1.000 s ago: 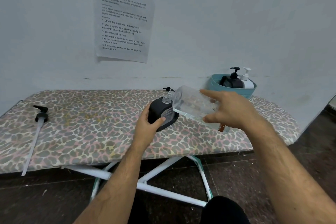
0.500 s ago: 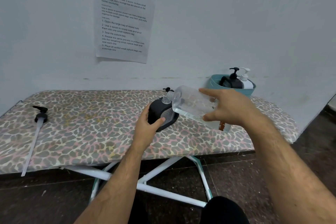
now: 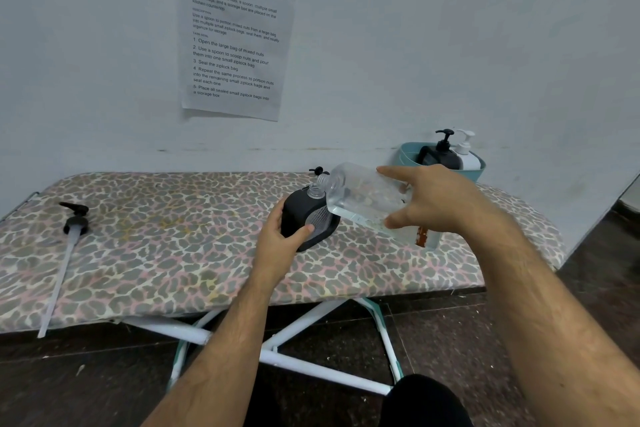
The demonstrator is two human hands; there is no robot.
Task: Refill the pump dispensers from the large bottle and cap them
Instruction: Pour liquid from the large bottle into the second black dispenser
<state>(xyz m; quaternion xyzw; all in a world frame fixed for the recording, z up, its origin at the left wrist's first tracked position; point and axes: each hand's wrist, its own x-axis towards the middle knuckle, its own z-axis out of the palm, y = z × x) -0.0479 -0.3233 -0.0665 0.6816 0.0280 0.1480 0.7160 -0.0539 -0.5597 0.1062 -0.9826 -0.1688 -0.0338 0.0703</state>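
Tipping unchanged, the right hand (image 3: 436,203) still grips the large bottle (image 3: 360,198) while the left hand (image 3: 278,236) clasps the black dispenser (image 3: 304,215).

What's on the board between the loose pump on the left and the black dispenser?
Nothing: in the head view, bare patterned board cover separates the loose pump from the black dispenser.

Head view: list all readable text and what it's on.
All on the paper sheet taped to the wall:
"TASK ID: 3797"
"Portion mixed nuts into small ziplock bags"
"1. Open the large bag of mixed nuts"
"3. Seal the ziplock bag"
The sheet's smaller paragraphs: too blurred to quote reliably.
Large clear bottle, its brown label strip: unreadable.
Black dispenser: no text visible.
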